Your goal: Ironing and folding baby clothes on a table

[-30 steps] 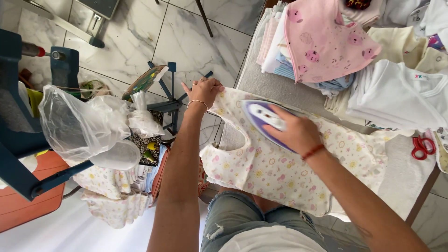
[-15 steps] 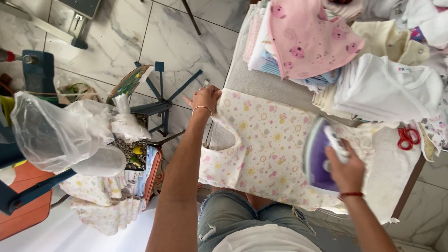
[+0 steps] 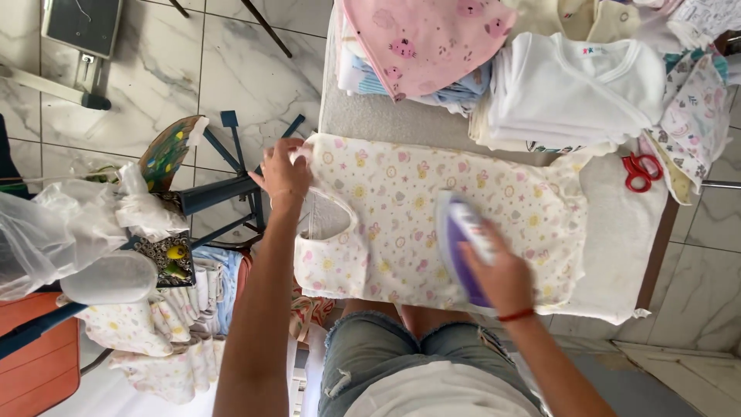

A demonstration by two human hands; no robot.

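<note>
A pale baby garment [image 3: 401, 208] with small pink and yellow prints lies spread flat on the ironing board [image 3: 617, 232]. My left hand [image 3: 282, 171] pinches its top left corner, at the shoulder beside the neck opening. My right hand [image 3: 502, 274] grips the handle of a purple and white iron [image 3: 457, 243], which rests on the lower middle of the garment.
Folded baby clothes are stacked at the board's far edge: a pink pile [image 3: 421, 38] and a white pile [image 3: 567, 89]. Red scissors [image 3: 639, 170] lie at the right. On the left stand a blue stool [image 3: 224, 185], a clear plastic bag [image 3: 54, 232] and more printed clothes [image 3: 154, 340].
My right hand swung the iron off the garment to the right, then brought it back onto the lower middle of the cloth. My left hand kept hold of the top left corner.
</note>
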